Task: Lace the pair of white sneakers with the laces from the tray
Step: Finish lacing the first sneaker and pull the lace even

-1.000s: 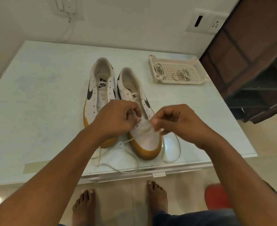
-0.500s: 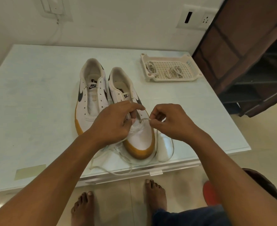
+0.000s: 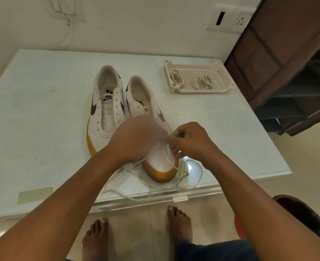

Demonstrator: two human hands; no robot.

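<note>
Pale table (image 3: 42, 110): right sneaker (image 3: 161, 164) near front edge, seemingly barely started, lace (image 3: 182, 176) pinched by right hand (image 3: 191, 140); left hand (image 3: 134, 136) over it, grip hidden. Left sneaker (image 3: 102, 113) unlaced; spare laces (image 3: 202, 81) in tray (image 3: 228, 85).

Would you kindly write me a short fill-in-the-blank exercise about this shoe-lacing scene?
1. The right hand pinches a white ____ over the toe of a sneaker.
2. The other sneaker, to its left, has ____ lace in it.
3. Two bundles of laces lie in the ____.
Missing words: lace; no; tray.
</note>
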